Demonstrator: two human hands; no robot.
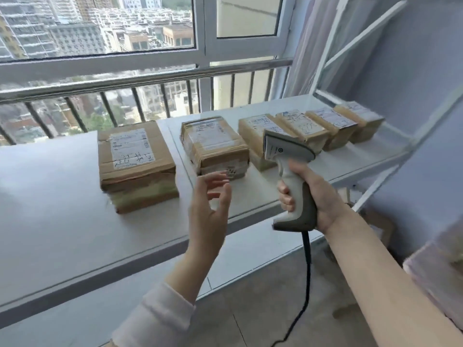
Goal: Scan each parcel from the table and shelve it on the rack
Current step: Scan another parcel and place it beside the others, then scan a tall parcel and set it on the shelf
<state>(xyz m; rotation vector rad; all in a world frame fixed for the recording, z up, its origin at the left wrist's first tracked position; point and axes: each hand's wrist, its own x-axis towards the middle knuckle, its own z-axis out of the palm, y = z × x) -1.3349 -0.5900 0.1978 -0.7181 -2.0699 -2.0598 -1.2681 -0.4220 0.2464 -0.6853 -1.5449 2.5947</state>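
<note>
Right hand [313, 196] wrapped tight round the grip of the scanner [288, 166], nose levelled at the labelled parcels [215, 146] lined face-up along the table [50, 209], left hand [210, 206] spread and empty, presumably free to lift one toward the rack [363, 33].

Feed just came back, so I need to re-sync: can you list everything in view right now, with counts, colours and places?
Parcels: six, brown cardboard with white labels. One on the table, left; five in a row on the rack shelf, from to far right.
Table: one, white, under the window.
Rack: one, white, right of the table.
Scanner: one, white and grey, black cable hanging down.
Window railing: one, grey, behind the table.
Hands: left hand open, empty, near the second parcel; right hand gripping the scanner.
</note>
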